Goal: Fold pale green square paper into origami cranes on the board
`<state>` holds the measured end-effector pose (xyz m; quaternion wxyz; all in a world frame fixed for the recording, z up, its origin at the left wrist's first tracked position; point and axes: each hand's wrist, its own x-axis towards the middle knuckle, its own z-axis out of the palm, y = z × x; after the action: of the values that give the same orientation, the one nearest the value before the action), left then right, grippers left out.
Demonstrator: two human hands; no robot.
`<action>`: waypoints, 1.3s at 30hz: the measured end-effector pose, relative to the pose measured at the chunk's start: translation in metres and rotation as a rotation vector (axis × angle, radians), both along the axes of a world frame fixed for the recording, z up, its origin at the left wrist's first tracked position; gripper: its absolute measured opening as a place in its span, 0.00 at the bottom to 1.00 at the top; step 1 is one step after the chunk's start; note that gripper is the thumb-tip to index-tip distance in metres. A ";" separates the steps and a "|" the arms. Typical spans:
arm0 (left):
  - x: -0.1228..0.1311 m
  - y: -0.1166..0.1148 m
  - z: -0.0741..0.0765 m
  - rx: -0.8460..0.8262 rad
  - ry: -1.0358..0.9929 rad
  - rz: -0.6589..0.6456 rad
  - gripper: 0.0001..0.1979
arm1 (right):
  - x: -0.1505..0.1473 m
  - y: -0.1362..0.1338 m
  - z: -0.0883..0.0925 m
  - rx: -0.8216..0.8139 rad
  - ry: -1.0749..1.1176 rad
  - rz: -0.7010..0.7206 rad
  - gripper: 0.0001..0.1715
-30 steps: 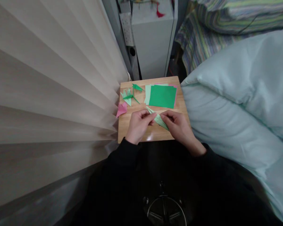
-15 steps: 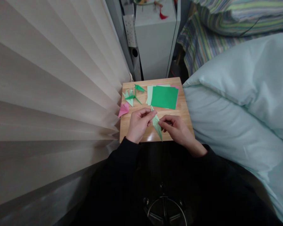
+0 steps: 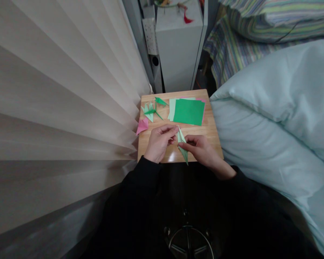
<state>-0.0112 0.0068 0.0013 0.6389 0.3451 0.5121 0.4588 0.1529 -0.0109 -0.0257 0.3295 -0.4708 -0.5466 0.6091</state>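
Note:
A narrow, pointed piece of light green origami paper (image 3: 183, 151) is held over the near half of the small wooden table (image 3: 148, 149). My right hand (image 3: 201, 149) pinches it along its middle, thumb on top. At its far tip, my left hand (image 3: 160, 140) has thumb and fingers closed on a thin pointed end, partly hidden by the fingertips. The near point of the paper hangs just past the table's front edge. Beyond my hands lies a stack of square sheets, a dark green sheet (image 3: 189, 112) on top.
Folded paper cranes in dark green (image 3: 161, 101) and light green (image 3: 149, 116) lie at the table's far left, with a pink folded piece (image 3: 142, 125) at the left edge. A pleated curtain (image 3: 97, 108) borders the left, a pale blue quilt (image 3: 248, 126) the right, a white cabinet (image 3: 176, 57) behind.
The light green paper has shifted slightly right and toward me with my right hand, whose thumb now lies across it. My left fingers have slid to its far tip.

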 end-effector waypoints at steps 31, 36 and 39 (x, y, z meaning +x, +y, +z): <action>0.003 -0.001 -0.005 -0.007 0.068 -0.030 0.18 | -0.003 -0.002 0.008 0.152 -0.002 -0.223 0.13; 0.005 -0.002 -0.003 0.017 0.088 0.001 0.16 | -0.004 -0.002 0.011 0.143 0.003 -0.219 0.14; 0.006 -0.002 -0.001 0.018 0.073 -0.009 0.15 | -0.003 -0.001 0.012 0.132 0.047 -0.206 0.14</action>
<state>-0.0051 0.0046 -0.0002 0.6188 0.3695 0.5295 0.4475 0.1501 -0.0119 -0.0141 0.4332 -0.4872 -0.5264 0.5458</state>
